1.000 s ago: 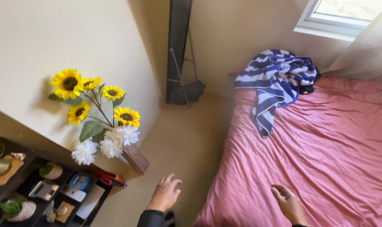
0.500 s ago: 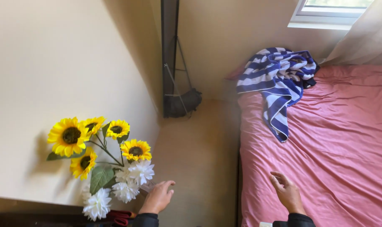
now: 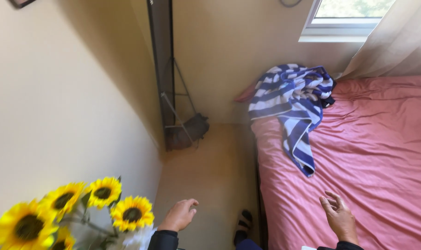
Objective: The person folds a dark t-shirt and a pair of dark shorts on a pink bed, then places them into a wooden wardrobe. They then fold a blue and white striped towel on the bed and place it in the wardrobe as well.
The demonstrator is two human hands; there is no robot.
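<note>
Pink bed point(image 3: 381, 153) at frame right: we hold left hand point(image 3: 179, 215) and right hand point(image 3: 339, 216) with fingers released, empty, below the striped towel point(image 3: 291, 99).

The sunflowers point(image 3: 71, 208) at seven o'clock are blurring and running off the bottom edge, their vase hidden. The foot point(image 3: 242, 227) at six o'clock and both sleeves are being cut there too.
</note>
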